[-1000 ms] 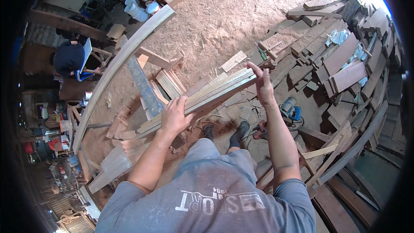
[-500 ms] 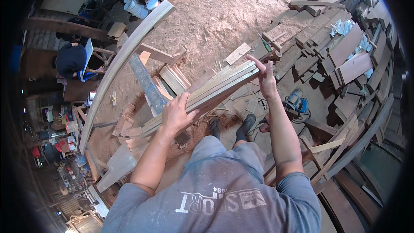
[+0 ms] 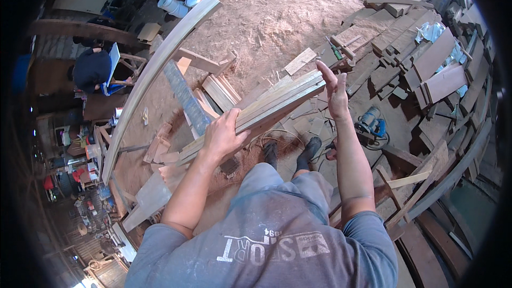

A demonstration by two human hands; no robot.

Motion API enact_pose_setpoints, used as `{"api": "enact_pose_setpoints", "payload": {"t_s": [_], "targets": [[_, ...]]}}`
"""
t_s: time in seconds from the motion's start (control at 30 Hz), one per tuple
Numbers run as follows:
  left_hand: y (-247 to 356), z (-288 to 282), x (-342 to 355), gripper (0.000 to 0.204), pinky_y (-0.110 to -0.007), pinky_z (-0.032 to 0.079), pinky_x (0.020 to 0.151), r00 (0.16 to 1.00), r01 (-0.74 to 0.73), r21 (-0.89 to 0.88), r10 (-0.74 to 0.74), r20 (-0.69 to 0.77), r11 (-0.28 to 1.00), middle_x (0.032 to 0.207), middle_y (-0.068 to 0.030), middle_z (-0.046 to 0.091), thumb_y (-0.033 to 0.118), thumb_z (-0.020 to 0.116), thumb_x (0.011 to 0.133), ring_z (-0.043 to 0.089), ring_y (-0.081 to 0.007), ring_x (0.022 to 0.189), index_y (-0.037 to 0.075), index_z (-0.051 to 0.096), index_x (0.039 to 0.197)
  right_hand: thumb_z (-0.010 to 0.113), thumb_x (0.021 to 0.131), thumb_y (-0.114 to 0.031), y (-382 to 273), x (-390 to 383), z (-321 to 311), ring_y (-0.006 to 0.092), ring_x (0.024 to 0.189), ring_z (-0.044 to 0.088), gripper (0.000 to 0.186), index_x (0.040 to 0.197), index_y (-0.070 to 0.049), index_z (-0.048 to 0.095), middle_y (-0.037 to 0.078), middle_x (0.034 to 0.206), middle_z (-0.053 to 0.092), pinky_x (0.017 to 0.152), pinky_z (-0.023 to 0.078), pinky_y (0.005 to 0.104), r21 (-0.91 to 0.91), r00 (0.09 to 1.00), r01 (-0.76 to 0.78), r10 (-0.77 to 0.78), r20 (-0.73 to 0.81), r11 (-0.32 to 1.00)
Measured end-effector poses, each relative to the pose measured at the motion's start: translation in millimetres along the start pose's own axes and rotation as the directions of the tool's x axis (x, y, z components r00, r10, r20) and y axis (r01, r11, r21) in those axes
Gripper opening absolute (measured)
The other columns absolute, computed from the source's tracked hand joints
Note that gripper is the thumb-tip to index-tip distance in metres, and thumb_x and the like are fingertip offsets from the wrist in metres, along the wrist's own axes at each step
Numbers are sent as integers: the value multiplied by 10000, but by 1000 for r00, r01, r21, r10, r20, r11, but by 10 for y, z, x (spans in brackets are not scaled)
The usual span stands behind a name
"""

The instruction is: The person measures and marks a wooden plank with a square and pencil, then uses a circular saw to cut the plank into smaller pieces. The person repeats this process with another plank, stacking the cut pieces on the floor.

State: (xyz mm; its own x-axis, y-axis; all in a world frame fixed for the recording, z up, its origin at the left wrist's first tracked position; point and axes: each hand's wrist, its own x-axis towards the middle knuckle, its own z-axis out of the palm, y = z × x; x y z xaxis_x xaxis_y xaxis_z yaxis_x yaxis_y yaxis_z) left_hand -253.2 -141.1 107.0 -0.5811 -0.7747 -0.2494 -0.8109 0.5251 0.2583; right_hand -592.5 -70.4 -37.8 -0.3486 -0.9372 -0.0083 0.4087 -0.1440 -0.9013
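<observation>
A bundle of long, thin wooden strips [image 3: 280, 104] slants across in front of me, rising toward the right. My left hand [image 3: 225, 134] is wrapped over the bundle near its middle, thumb on the near side. At the upper right end, my right hand [image 3: 336, 93] is held upright with its fingers stretched out. Its palm faces the strip ends, close beside them; whether it touches them I cannot tell. Below the bundle, a dark-stained plank [image 3: 184, 96] and a short stack of boards [image 3: 221, 90] show on the far side.
A long curved-looking beam [image 3: 154, 77] stands to the left. Scrap boards [image 3: 392, 32] are piled at right. A blue power tool [image 3: 372, 121] lies on the floor near my feet. Another person [image 3: 92, 69] in dark clothing is at far left. White buckets [image 3: 173, 4] stand at the back.
My right hand's fingers, earlier bent around the strip ends, are now straighter and the palm is turned toward them. My left hand keeps its hold. The whole view has shifted slightly.
</observation>
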Motion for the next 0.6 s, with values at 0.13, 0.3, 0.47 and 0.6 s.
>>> {"api": "enact_pose_setpoints", "payload": {"t_s": [0.13, 0.3, 0.47, 0.6], "targets": [[38, -43, 26, 641, -543, 577, 947, 1000, 18, -12, -17, 26, 1000, 1238, -194, 727, 281, 885, 831, 709, -440, 1144, 97, 557, 1350, 96, 1106, -765, 33, -45, 18, 321, 1640, 307, 1014, 1647, 18, 448, 177, 1711, 442, 1367, 141, 449, -102, 1000, -21, 23, 18, 995], [40, -34, 9, 641, -543, 579, 949, 1000, 8, -19, -8, 13, 1000, 1238, -188, 730, 288, 879, 833, 712, -437, 1147, 105, 558, 1357, 113, 1096, -788, 33, 1, 19, 327, 1633, 313, 1037, 1646, 25, 445, 189, 1705, 445, 1357, 160, 452, -43, 1000, 2, -1, 23, 999], [45, -36, 15, 651, -536, 582, 954, 1000, 16, -15, -16, 5, 1000, 1242, -193, 730, 292, 876, 835, 713, -436, 1150, 100, 557, 1368, 155, 1079, -824, 29, -8, 32, 330, 1599, 380, 1060, 1628, 25, 475, 194, 1660, 503, 1338, 196, 443, -181, 998, 20, -10, 61, 983], [-79, 18, -82, 625, -525, 579, 953, 998, 47, -4, -47, -33, 999, 1209, -186, 740, 365, 900, 830, 719, -432, 1130, 84, 601, 1301, 299, 963, -956, -125, 24, 59, 306, 1503, 508, 1143, 1553, -8, 544, 170, 1552, 600, 1262, 343, 464, -423, 983, 171, -124, 137, 890]]}}
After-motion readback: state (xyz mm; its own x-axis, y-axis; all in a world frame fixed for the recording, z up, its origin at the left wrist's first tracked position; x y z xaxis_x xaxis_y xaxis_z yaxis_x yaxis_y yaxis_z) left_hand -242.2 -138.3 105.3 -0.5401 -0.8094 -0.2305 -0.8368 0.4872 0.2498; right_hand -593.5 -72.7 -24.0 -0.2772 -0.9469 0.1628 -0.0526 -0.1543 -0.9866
